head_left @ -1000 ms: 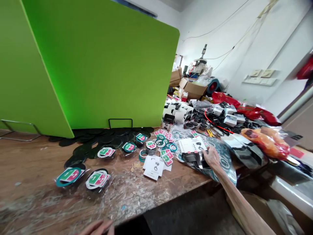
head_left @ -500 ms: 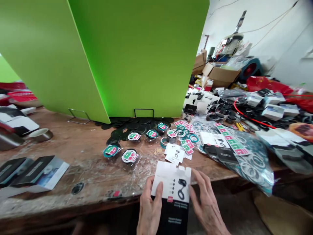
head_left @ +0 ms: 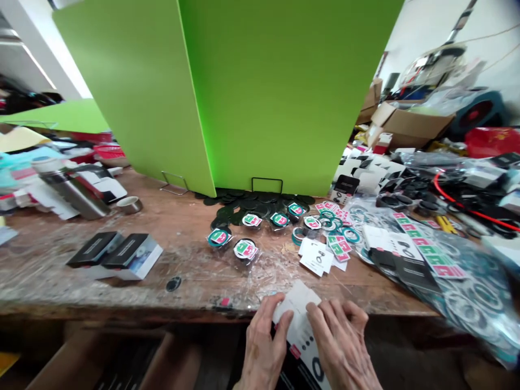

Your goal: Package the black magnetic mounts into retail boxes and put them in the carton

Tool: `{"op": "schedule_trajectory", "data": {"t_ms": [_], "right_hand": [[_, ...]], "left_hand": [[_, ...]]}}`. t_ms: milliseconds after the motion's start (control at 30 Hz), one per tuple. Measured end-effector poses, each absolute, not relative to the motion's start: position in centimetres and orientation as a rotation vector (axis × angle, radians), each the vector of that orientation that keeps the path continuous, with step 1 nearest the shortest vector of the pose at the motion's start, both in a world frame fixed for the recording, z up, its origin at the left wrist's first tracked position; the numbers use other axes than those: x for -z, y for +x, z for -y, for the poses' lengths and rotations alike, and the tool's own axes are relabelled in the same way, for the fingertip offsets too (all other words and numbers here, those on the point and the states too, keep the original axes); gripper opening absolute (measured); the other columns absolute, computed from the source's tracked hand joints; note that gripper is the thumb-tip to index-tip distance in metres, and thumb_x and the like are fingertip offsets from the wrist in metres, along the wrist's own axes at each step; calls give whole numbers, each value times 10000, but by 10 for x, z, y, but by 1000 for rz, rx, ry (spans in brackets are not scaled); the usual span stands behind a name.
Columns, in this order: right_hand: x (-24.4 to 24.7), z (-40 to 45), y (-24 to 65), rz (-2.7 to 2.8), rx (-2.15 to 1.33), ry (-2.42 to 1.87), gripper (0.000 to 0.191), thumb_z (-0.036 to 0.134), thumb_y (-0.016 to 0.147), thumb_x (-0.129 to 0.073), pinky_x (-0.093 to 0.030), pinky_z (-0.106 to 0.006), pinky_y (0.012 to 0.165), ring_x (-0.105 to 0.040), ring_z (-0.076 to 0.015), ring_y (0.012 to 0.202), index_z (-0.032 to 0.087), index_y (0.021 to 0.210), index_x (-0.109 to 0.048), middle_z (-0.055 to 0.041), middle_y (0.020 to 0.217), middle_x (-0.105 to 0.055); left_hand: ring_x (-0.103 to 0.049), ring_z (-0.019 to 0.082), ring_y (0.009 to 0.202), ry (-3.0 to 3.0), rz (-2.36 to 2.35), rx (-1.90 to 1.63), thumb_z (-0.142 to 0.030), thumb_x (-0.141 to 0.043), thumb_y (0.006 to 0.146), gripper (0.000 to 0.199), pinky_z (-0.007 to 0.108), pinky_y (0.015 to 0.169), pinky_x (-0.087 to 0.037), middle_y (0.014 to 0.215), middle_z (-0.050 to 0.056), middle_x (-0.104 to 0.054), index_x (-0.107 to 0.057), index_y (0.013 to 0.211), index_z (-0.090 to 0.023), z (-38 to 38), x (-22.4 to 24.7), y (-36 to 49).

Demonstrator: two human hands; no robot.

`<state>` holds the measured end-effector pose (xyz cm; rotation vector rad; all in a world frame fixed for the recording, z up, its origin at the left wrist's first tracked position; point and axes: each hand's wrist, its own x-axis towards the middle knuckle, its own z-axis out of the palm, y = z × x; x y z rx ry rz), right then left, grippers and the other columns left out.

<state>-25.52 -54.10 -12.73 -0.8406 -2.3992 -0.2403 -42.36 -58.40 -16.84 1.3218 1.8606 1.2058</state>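
Note:
A printed black-and-white box sleeve [head_left: 300,327], tilted, is between my hands in front of the bench edge. My left hand [head_left: 263,340] grips its left side, thumb on the printed face. My right hand [head_left: 340,340] is on the upper right part, fingers bent over the white flap and covering some of the print. The sleeve's lower end runs out of view. Beyond it on the bench lie white instruction sheets [head_left: 316,257] and pink-and-green sticker sheets [head_left: 338,247].
Wrapped round pieces with stickers [head_left: 245,250] and black discs [head_left: 231,214] sit before a green partition [head_left: 276,97]. Two finished-looking boxes [head_left: 136,254] stand left. On the right, a plastic bag of rings [head_left: 467,309] overhangs the bench edge; a steel flask [head_left: 75,192] lies far left.
The view has swung left. My right hand has moved from the sleeve's right edge onto its upper flap, and the sleeve has turned and tilted.

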Motion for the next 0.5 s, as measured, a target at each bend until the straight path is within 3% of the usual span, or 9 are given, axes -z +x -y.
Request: {"op": "schedule_trajectory", "data": {"t_ms": [67, 167, 200, 367, 500], "right_hand": [[119, 543, -264, 2316, 277, -815, 388, 30, 836, -386, -430, -404, 842, -594, -249, 904, 201, 1153, -528, -73, 937, -635], [103, 540, -276, 2300, 270, -701, 373, 39, 846, -344, -412, -380, 846, -579, -234, 886, 208, 1121, -532, -59, 892, -627], [97, 538, -280, 2329, 269, -674, 370, 36, 847, -331, -408, -369, 850, -573, -225, 885, 198, 1114, -529, -57, 892, -626], [86, 524, -289, 2370, 257, -618, 306, 40, 866, -338, -404, -383, 847, -565, -209, 857, 156, 1096, -504, -60, 882, -624], [91, 511, -287, 2353, -182, -793, 228, 115, 927, -361, -444, -395, 814, -599, -199, 832, 203, 1108, -470, -56, 917, -638]], "left_hand": [[-458, 303, 1287, 1403, -1784, -1161, -460, -554, 852, 509, 519, 1090, -350, 1338, 123, -543, -509, 1305, -231, 588, 164, -425], [-376, 321, 1343, 1538, -1628, -1158, -447, -753, 694, 881, 518, 1121, -307, 1427, 137, -446, -336, 1439, -232, 593, 157, -427], [-374, 319, 1344, 1524, -1609, -1169, -441, -764, 686, 900, 511, 1125, -301, 1433, 138, -438, -326, 1443, -230, 592, 154, -428], [-480, 267, 1250, 1332, -1547, -1205, -424, -639, 825, 582, 424, 1069, -378, 1358, 105, -517, -446, 1341, -237, 582, 142, -443], [-601, 189, 957, 1326, -1554, -1359, -390, -547, 892, 304, 311, 863, -481, 1032, 34, -646, -551, 1152, -233, 573, 134, -457]]}}
